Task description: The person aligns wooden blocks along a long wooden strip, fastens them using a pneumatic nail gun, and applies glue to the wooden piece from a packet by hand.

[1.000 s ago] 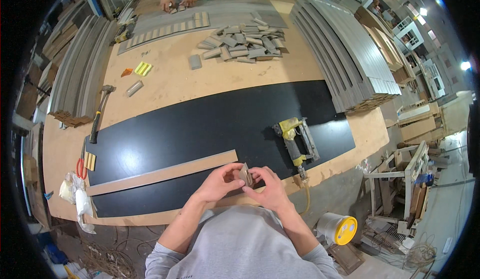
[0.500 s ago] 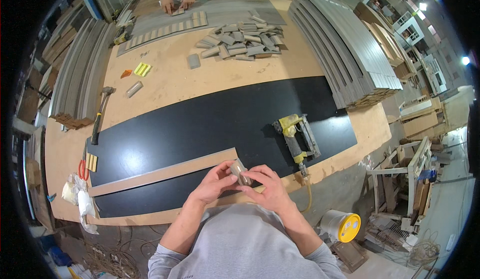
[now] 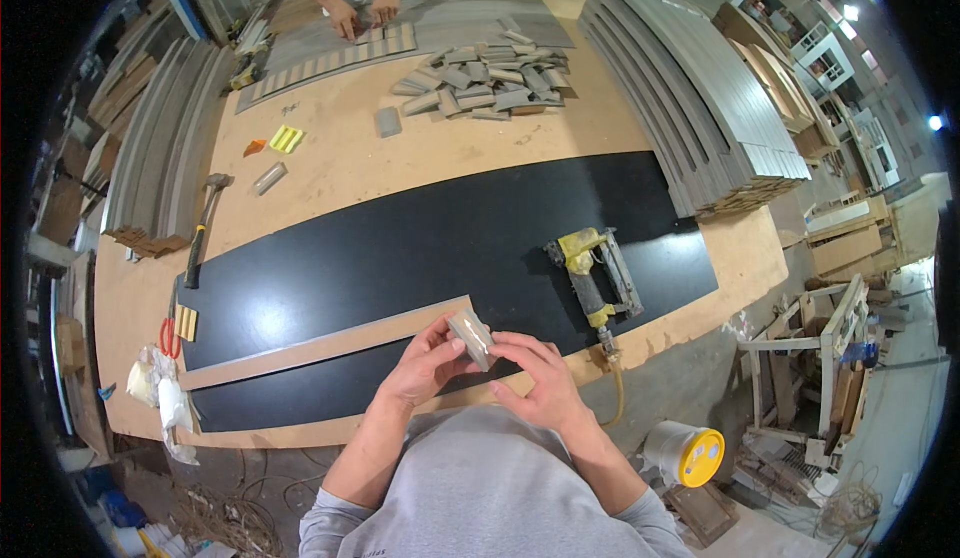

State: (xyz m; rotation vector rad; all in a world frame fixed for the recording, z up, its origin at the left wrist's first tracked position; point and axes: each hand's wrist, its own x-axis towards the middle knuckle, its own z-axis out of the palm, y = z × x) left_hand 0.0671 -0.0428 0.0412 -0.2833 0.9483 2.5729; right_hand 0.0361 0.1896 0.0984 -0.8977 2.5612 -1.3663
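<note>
A small grey-brown wood block (image 3: 469,338) with a shiny whitish streak along its face is tilted in front of me. My left hand (image 3: 425,368) grips it between thumb and fingers. At the block's right edge are the fingertips of my right hand (image 3: 535,373), its thumb held apart from the block. Just beyond my hands, a long brown wood strip (image 3: 330,340) lies on the black panel (image 3: 400,248). To the right, a yellow and black nail gun (image 3: 592,273) rests on the panel, its hose running off the near table edge.
A hammer (image 3: 205,228), red-handled pliers (image 3: 168,336) and plastic bags (image 3: 172,403) lie at the left. Farther off is a pile of grey blocks (image 3: 490,78). Long grey boards are stacked left (image 3: 165,148) and right (image 3: 700,108). Opposite, a person's hands (image 3: 365,18) handle small pieces.
The block has turned, showing its streaked face, and moved slightly up and left. My right thumb has come away from it. The other person's hands have moved a little apart.
</note>
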